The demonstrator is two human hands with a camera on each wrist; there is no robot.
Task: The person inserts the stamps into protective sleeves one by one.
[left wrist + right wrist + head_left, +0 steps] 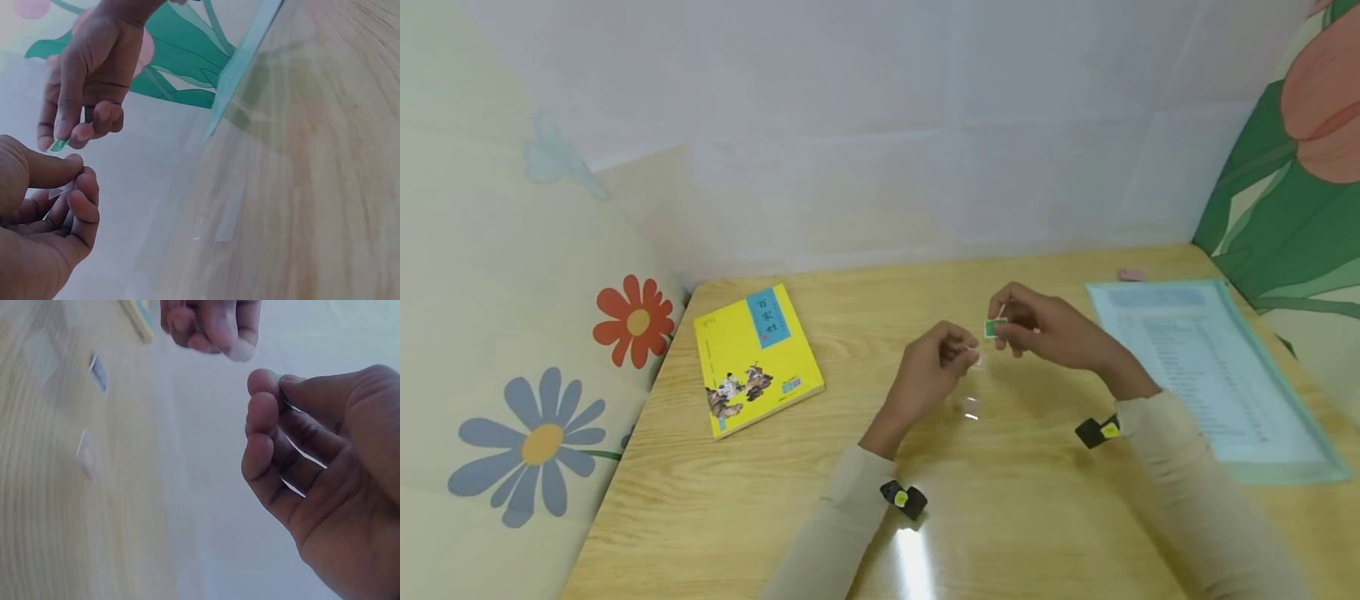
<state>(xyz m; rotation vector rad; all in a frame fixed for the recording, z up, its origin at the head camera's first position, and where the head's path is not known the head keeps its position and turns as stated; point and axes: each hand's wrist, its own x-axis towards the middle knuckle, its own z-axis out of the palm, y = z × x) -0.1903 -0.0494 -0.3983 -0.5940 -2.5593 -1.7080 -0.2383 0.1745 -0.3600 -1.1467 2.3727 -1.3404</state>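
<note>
My right hand (1037,327) pinches a small green rectangle with a white border (995,327), like a stamp or tiny card, between thumb and fingertips. Just left of it and slightly lower, my left hand (927,367) holds a small clear plastic piece (61,190) between thumb and curled fingers. Both hands are raised over the wooden table, their fingertips a short gap apart. Below the left fingertips, a clear piece with bright glints (972,408) shows against the wood. In the right wrist view the fingers hide most of the green rectangle (279,377).
A yellow book (760,358) lies on the table (820,517) at the left. At the right is a pale blue-green sheet of printed text (1210,375), partly behind my right sleeve. A small pink item (1132,274) sits near the back edge. Floral walls border both sides.
</note>
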